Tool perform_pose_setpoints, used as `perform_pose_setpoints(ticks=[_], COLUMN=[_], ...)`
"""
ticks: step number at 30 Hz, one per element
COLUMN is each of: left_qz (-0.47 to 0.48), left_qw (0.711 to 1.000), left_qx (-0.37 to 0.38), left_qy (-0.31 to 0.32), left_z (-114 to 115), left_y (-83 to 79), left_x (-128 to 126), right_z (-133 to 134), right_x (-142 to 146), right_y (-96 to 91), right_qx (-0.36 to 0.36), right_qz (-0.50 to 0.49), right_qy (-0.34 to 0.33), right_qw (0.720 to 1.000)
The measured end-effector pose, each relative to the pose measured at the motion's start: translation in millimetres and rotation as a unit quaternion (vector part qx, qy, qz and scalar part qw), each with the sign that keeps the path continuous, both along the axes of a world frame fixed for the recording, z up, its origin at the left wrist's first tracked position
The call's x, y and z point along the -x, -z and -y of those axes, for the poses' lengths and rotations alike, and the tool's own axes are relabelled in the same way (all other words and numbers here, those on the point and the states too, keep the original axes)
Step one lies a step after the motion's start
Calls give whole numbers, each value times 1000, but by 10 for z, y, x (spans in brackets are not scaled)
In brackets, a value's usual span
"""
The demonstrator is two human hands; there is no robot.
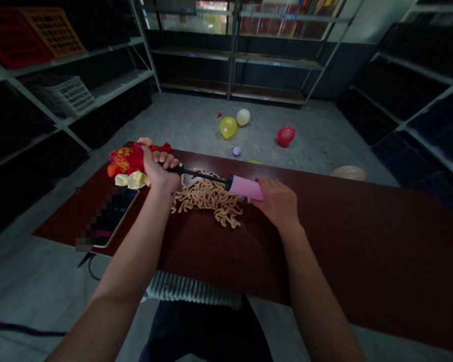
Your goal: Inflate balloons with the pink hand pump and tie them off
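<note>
A balloon hand pump [246, 187] with a pink barrel and a black rod lies across both hands above the table. My left hand [159, 168] is closed round its handle end at the left, and the rod is drawn well out of the barrel. Around the barrel's right end my right hand [277, 201] is wrapped; what sits at the nozzle is hidden by the fingers. Beneath the pump spreads a pile of beige, string-like curled pieces [211, 198]. Just behind my left hand lie red-and-yellow patterned deflated balloons [130, 160] and a cream crumpled piece [132, 179].
A phone [115, 213] lies on the left of the dark red table [362, 241]. On the floor beyond are a yellow balloon [228, 127], a white balloon [243, 117], a red balloon [286, 136] and a small purple one [237, 151]. Metal shelves [232, 55] stand around.
</note>
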State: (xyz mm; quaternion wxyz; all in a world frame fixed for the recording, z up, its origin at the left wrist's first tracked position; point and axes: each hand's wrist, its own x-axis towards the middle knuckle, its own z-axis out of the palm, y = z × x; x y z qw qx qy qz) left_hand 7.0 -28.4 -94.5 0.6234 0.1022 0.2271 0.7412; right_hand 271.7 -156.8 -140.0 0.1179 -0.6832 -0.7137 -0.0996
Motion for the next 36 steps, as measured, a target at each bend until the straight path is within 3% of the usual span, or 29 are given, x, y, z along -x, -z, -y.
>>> perform_pose_setpoints(ticks=[5,10,21,29,36], left_qz=[-25,-8,13,38,28], left_qw=[997,998,993,994,997], left_qx=[72,67,91,77,61], left_qy=[-23,13,71,63,27], left_z=[-11,18,305,188,48], left_y=[72,140,262,199,214], left_x=[-54,-152,-618,-483,-293], right_z=[18,36,122,43,19], right_x=[84,189,524,544,397], right_y=[-13,-29,-97,-19,33], right_qx=[9,8,39,-12,-26], right_qz=[26,29,1,-18,2], right_qy=[-20,-27,-33,-30,-20], right_qw=[999,999,999,999,999])
